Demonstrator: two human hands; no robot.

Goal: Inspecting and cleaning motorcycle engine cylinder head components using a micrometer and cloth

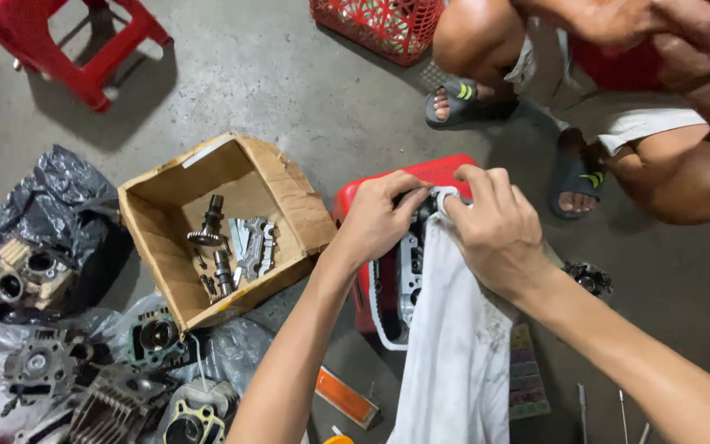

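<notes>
The left hand (375, 218) holds a metal engine part (411, 275) steady on the red stool (355, 205) while the right hand (495, 226) pinches a white rag (458, 353) against its top, so the wiping looks only partly done.

You have one view only, from the camera on your head, so no second view shares any of the scene. It looks steeply down and slightly forward at the concrete floor (289, 90). It sits close: your forearms enter from the bottom edge and your left hand (375, 218) and right hand (495, 230) meet just above the middle of the frame. The cardboard box (223, 230) lies left of centre, the red stool (67, 41) is cut by the top left corner, and another person's sandalled feet (466, 103) reach in at the top right.
</notes>
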